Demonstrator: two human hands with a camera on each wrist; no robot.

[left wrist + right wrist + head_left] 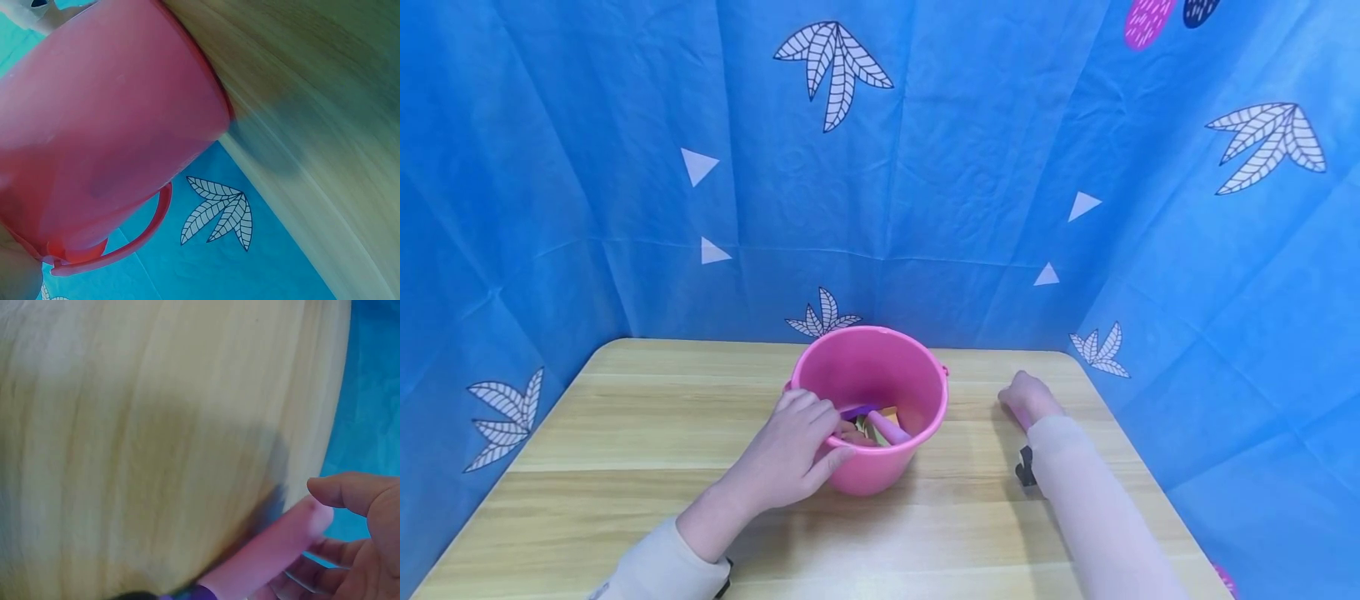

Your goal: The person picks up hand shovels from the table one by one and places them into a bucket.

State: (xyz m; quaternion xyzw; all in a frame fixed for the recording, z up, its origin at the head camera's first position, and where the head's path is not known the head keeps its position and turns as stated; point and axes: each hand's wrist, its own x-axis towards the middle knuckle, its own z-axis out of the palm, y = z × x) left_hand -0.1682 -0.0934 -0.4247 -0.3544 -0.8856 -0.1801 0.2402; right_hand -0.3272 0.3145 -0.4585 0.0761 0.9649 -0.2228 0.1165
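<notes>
A pink bucket (868,479) stands upright at the middle of the table. My left hand (793,450) grips its rim on the near left side, the fingers over the edge and the thumb along the front. Down inside the bucket lie a purple piece (859,412), a pink rounded handle (889,428) and other small coloured pieces. To the right, low over the table, my right hand (1028,398) holds a pink cylindrical handle (269,553); its thumb is at the rounded end, with the fingers beneath. A purple part (203,592) joins the other end; the rest is out of frame.
The wooden table (625,433) has a blue patterned curtain (895,183) behind it and along both sides. A loop handle (140,247) hangs on the bucket's side in the left wrist view. A black band piece (1026,468) shows at the right sleeve.
</notes>
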